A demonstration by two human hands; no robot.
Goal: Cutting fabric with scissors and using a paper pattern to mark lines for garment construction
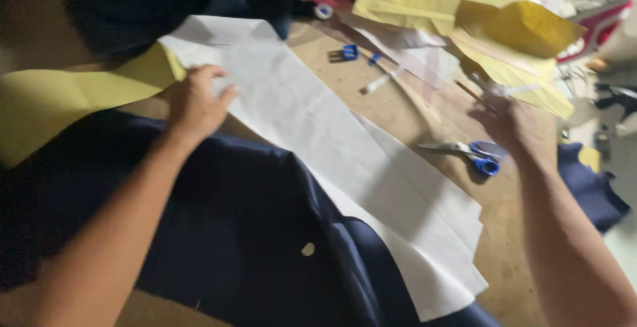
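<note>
Wooden worktable (411, 111), cluttered. Left hand (194, 105): fingers together, curled, pressing a long white paper pattern (332, 148) over dark navy cloth (245, 234). Right hand (504, 121): blurred; apparently pinching a thin pencil (470, 91); finger state unclear. Blue-handled scissors (464, 151) just beside it. Yellow paper sheets (464, 15) behind. Step judged: positioning the pattern; marking needs flat, steady paper.

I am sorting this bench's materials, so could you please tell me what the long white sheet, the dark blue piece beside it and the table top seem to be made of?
The long white sheet looks like thin matte paper: it lies flat with sharp straight edges and faint creases. The dark blue piece appears to be woven cloth, since it drapes in soft folds without shine. The brown table top seems to be unvarnished wood or board, dull and scuffed; blur leaves that open.
</note>
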